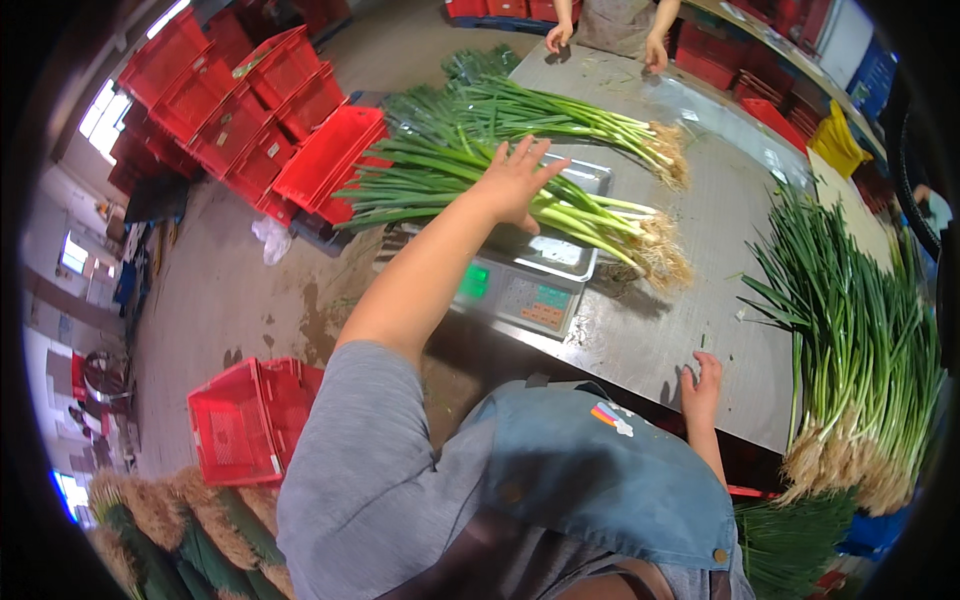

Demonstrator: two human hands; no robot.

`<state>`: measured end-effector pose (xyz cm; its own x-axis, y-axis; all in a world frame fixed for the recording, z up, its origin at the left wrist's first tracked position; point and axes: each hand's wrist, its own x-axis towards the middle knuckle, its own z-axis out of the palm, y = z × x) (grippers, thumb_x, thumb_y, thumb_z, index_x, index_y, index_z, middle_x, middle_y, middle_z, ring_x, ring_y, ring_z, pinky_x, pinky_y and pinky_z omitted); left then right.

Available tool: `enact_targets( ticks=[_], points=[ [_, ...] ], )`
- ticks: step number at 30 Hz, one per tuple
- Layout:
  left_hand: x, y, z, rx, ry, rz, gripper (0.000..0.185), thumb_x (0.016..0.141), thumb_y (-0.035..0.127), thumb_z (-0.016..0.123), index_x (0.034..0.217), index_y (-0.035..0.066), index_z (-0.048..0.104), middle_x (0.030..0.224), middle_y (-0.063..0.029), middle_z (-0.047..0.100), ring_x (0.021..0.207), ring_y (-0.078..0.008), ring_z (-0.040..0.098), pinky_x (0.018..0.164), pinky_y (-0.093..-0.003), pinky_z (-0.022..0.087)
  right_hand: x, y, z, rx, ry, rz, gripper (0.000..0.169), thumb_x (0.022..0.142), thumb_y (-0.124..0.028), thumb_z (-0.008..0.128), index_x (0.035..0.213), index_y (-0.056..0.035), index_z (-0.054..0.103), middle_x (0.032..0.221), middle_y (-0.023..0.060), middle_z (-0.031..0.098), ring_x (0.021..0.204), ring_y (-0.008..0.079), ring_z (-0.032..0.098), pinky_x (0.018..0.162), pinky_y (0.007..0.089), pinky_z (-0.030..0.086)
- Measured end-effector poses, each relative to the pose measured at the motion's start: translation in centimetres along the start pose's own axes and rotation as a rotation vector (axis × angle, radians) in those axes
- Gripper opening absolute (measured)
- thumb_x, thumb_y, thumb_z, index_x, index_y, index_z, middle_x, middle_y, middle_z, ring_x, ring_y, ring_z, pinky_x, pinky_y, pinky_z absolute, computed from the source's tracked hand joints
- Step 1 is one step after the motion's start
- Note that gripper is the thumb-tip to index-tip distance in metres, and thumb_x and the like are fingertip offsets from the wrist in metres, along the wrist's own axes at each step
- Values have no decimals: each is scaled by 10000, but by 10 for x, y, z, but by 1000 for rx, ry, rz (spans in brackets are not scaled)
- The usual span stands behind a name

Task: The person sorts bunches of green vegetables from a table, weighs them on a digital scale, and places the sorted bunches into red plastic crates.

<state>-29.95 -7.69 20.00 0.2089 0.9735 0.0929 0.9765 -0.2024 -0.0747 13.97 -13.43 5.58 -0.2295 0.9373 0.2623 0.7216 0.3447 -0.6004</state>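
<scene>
A bunch of green onions [420, 176] with pale stems and tan roots lies across the metal pan of a digital scale [536, 300] with a lit green display. Over the bunch's middle is my left hand [517, 184], fingers spread; whether the palm presses on the leaves cannot be made out. My right hand [703, 386] is by the near edge of the metal table [720, 247], empty, its fingers loosely bent and apart. Beyond the scale lies another bunch of green onions [577, 112]. A large pile of green onions [847, 315] covers the table's right end.
Red crates [232, 142] stand stacked at left, with another red crate [240, 427] on the floor nearer me. Bundled onions [195, 540] lie at lower left. Across the table are a co-worker's hands [655, 56], near clear plastic film [727, 127]. A yellow bag [836, 139] is at right.
</scene>
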Motion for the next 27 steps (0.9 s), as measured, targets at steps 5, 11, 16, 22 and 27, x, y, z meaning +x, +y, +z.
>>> enact_targets(
  ticks=[5, 11, 16, 22, 27],
  points=[
    [23, -12, 22, -25, -277, 37, 1061, 517, 407, 781, 1372, 244, 174, 1266, -167, 387, 1213, -337, 328, 1024, -539, 148, 1, -6, -10, 90, 9, 56, 287, 726, -26, 577, 1007, -21, 524, 1078, 157, 479, 1047, 323, 447, 898, 366, 364],
    [9, 0, 41, 27, -43, -2, 727, 595, 388, 726, 1229, 208, 420, 934, -143, 495, 861, -307, 534, 776, -386, 420, 64, -67, -34, 61, 125, -92, 282, 712, -7, 566, 992, -21, 530, 1063, 148, 492, 1012, 308, 477, 881, 352, 383],
    [-5, 3, 40, -10, 78, -15, 775, 575, 348, 743, 1255, 209, 398, 892, -121, 492, 837, -286, 516, 756, -374, 403, 148, -160, -5, 30, 47, -516, 262, 704, -73, 627, 956, -50, 558, 999, 102, 543, 953, 293, 516, 822, 361, 420],
    [-12, 0, 39, -180, 143, -9, 866, 600, 279, 736, 1334, 246, 279, 1307, -199, 305, 1200, -388, 317, 979, -476, 282, 216, -200, 57, -144, -321, -419, 173, 714, -182, 638, 843, -72, 604, 852, 102, 575, 806, 289, 556, 696, 370, 452],
    [-18, -5, 40, -178, 146, 50, 855, 592, 272, 733, 1324, 303, 292, 1367, -169, 219, 1241, -394, 247, 976, -524, 263, 227, -201, 78, -294, -406, -430, 136, 771, -195, 584, 812, -65, 573, 735, 110, 587, 686, 302, 571, 622, 394, 459]
  ],
)
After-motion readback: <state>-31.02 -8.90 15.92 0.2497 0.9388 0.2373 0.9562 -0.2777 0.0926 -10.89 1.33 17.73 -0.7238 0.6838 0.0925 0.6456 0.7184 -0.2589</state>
